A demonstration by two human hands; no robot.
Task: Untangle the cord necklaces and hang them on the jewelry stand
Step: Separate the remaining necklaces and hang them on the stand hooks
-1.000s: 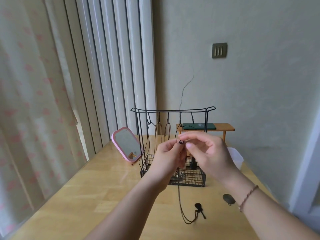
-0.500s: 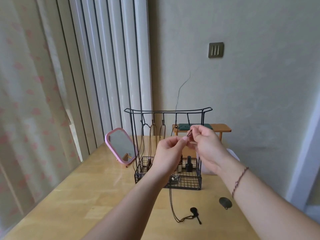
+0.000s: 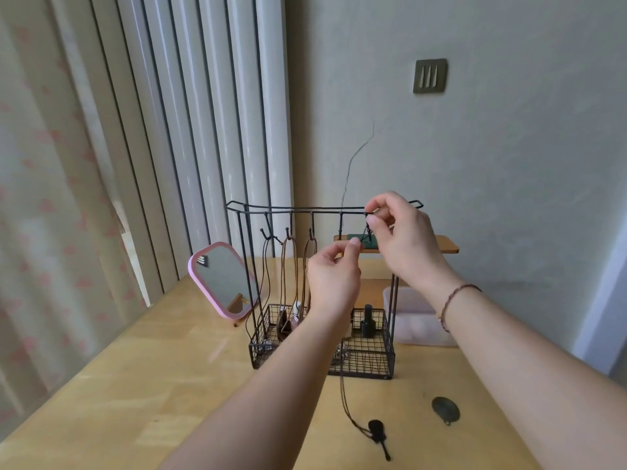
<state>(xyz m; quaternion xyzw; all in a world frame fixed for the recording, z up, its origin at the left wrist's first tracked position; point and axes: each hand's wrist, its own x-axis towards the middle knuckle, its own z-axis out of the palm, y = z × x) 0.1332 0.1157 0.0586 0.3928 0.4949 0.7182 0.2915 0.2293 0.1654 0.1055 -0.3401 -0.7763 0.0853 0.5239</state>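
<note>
Both hands pinch the cord necklace [image 3: 345, 398], right hand [image 3: 400, 232] at the jewelry stand [image 3: 305, 209], left hand [image 3: 334, 276] lower.

You have one view only, from a wide-angle camera worn on your head. It looks forward and slightly down across the bench [image 3: 142, 395] toward the far wall [image 3: 492, 157], so nothing is shared with a second view. Both your forearms enter from the near edge, and your left hand [image 3: 334, 276] and right hand [image 3: 403, 232] sit close to the lens, near frame centre. The jewelry stand [image 3: 322, 210] stands just beyond them, at mid distance. The curtain [image 3: 44, 205] fills the left side. Straight lines bow toward the frame edges, as the wide lens renders them.
</note>
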